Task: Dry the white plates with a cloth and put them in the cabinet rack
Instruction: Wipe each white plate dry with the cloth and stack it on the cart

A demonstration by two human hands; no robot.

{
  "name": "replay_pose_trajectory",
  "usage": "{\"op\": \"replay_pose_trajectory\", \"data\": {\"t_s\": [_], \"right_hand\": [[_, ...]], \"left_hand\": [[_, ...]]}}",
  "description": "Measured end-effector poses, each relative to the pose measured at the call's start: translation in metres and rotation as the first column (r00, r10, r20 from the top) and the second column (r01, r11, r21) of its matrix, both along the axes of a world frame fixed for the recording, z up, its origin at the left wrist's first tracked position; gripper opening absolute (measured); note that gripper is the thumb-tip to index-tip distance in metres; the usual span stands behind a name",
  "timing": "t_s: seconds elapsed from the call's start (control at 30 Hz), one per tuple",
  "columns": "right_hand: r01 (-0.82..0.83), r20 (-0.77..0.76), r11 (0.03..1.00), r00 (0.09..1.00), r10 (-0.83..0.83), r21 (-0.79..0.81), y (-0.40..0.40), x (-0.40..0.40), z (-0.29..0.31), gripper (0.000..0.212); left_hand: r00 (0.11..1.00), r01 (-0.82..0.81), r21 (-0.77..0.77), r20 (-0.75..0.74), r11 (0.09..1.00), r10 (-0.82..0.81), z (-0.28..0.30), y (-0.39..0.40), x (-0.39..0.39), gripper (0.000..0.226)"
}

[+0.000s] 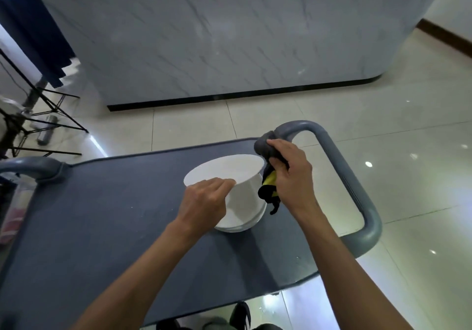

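Two bare forearms are seen reaching from the lower edge of the view over a dark blue cart top point(89, 227) with rounded grey handle rails point(352, 176) at either end. A white plate point(224, 167) is held tilted, lifted above a stack of white plates point(242, 212) that rests on the cart surface near its right end. Its near rim is gripped by the left hand point(204, 202), with the fingers curled over the edge. A grey, black and yellow cloth point(268, 174) is clutched in the right hand point(291, 176), fingers closed round it, and is pressed against the plate's right edge. Beyond the cart, a marble-patterned counter front point(217, 43) and a glossy tiled floor point(383, 105) are shown; black tripod legs point(51, 115) stand at left.
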State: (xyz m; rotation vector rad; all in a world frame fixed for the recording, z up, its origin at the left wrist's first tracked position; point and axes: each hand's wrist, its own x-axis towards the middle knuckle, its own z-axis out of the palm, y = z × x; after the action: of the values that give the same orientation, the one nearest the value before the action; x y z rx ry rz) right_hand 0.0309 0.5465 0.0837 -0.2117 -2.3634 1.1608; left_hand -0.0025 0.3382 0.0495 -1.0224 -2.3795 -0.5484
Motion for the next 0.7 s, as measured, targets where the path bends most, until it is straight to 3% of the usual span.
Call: {"op": "replay_pose_trajectory", "data": {"t_s": [0.23, 0.37, 0.7], "right_hand": [[-0.029, 0.019, 0.999, 0.999, 0.028, 0.034, 0.005, 0.01, -0.01, 0.04], [-0.064, 0.024, 0.997, 0.998, 0.063, 0.034, 0.001, 0.016, -0.015, 0.04], [-0.115, 0.081, 0.992, 0.991, 0.11, 0.05, -0.017, 0.028, -0.03, 0.04]], "left_hand": [[0.996, 0.061, -0.162, 0.077, 0.985, -0.049, -0.027, 0.008, 0.029, 0.034], [0.986, 0.116, -0.289, 0.152, 0.95, -0.074, -0.04, 0.003, 0.044, 0.045], [0.983, 0.145, -0.316, 0.15, 0.938, -0.101, -0.056, -0.008, 0.052, 0.037]]}}
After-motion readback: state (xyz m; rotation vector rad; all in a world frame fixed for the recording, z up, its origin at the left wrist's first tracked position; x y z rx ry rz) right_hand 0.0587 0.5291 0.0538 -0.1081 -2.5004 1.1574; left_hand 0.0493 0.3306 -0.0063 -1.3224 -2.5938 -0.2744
